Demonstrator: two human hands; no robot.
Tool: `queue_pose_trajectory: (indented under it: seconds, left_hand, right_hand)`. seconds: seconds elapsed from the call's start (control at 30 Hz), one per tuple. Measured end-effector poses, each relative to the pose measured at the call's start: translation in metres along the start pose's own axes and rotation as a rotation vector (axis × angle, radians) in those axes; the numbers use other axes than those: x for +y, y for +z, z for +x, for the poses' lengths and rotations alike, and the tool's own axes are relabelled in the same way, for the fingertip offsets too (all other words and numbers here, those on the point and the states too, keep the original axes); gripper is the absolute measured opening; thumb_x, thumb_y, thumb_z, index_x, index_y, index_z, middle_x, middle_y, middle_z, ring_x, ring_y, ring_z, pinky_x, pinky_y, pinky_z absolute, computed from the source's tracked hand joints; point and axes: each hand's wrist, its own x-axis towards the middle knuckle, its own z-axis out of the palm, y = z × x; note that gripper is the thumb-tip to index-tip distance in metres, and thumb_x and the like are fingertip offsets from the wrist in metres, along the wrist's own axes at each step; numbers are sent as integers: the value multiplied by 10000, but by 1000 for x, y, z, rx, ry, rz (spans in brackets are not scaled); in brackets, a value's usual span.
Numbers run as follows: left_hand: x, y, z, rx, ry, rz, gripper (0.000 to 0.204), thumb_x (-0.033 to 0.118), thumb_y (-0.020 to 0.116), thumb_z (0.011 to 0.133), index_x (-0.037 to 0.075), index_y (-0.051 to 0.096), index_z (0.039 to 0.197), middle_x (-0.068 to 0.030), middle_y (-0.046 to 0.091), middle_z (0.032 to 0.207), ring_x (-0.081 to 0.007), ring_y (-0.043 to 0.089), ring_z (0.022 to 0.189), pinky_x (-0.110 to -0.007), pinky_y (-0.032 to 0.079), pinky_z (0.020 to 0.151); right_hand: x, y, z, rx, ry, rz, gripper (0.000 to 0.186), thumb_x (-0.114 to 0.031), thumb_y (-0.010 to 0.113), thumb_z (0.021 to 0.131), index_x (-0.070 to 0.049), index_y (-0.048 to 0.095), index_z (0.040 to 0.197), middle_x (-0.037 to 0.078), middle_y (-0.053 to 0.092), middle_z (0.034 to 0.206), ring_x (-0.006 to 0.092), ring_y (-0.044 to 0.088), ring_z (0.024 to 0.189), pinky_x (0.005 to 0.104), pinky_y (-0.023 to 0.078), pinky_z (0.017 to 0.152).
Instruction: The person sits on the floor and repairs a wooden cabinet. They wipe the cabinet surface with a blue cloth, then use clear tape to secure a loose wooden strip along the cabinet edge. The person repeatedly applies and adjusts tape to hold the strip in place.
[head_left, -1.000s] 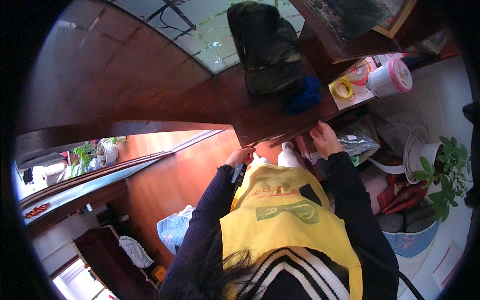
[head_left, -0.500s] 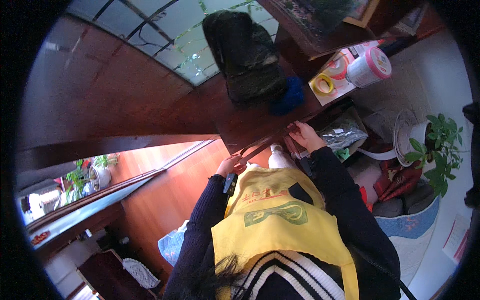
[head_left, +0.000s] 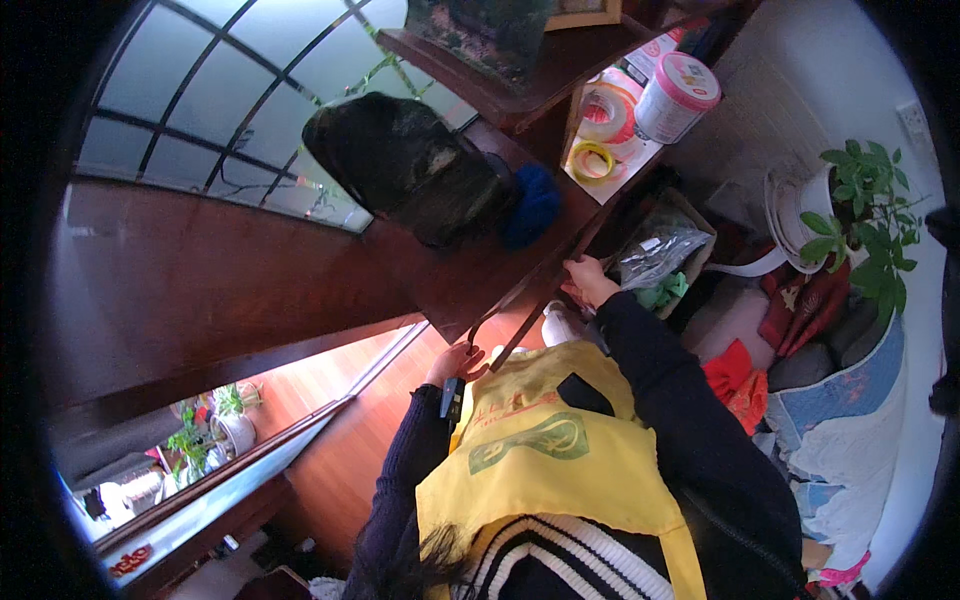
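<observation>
A dark wooden drawer (head_left: 522,338) juts out from under the brown wooden top (head_left: 480,275), slightly pulled out, its front a narrow slanting strip. At its left end, my left hand (head_left: 457,362) has its fingers curled on the wood. My right hand (head_left: 592,282) is closed at the right part of the same front, its fingertips partly hidden. What lies inside the drawer does not show. Just beyond it on the top rest a dark camouflage-patterned cap or bag (head_left: 410,170) and a fluffy blue thing (head_left: 532,207).
To the right stands an open box (head_left: 705,235) with clear plastic and a green bundle. A white tub with a pink lid (head_left: 678,98) and a yellow tape roll (head_left: 590,162) sit above it. A potted plant (head_left: 870,215) and piled fabrics (head_left: 800,340) are further right.
The drawer front has come closer to my body, and a wider gap shows behind it. Both hands moved nearer with it. The view has turned, shifting the surroundings.
</observation>
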Motion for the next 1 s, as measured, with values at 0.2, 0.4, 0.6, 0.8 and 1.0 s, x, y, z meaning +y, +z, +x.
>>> queue_pose_trajectory:
  seconds: [0.2, 0.4, 0.6, 0.8, 1.0]
  left_hand:
    - [8, 1, -7, 61, -26, 30, 69, 145, 547, 928, 85, 545, 963, -84, 601, 943, -269, 599, 978, -563, 493, 856]
    - [14, 6, -9, 57, -21, 208, 137, 185, 558, 923, 71, 546, 999, -82, 602, 984, -290, 594, 1005, -532, 481, 857]
    - [14, 4, -10, 18, -39, 224, 162, 195, 528, 934, 67, 524, 1033, -85, 583, 1041, -280, 584, 1032, -525, 473, 840]
    - [-2, -34, 36, -705, -187, -201, 140, 141, 504, 950, 9, 521, 995, -139, 589, 936, -302, 606, 906, -431, 534, 804]
    - [-19, -31, 41, 26, 149, 253, 204, 204, 503, 959, 20, 581, 913, -58, 608, 749, -138, 580, 587, -258, 488, 500]
  right_hand:
    - [10, -4, 7, -93, 69, 103, 241, -211, 558, 905, -87, 528, 1110, 44, 569, 1044, 194, 565, 874, 347, 531, 658]
    - [2, -2, -11, -157, -14, 206, 183, -194, 555, 900, -112, 545, 1063, 22, 577, 992, 164, 556, 898, 353, 521, 648]
    - [2, -1, -14, -204, 11, 286, 173, -199, 573, 895, -130, 552, 1052, 20, 577, 991, 172, 551, 883, 357, 507, 686]
    - [10, -5, -11, -173, 49, 329, 178, -179, 600, 899, -132, 521, 1052, 42, 572, 985, 190, 536, 830, 373, 493, 688]
    - [8, -3, -10, -201, 78, 365, 147, -176, 583, 902, -118, 545, 1032, 44, 586, 971, 197, 533, 893, 364, 488, 656]
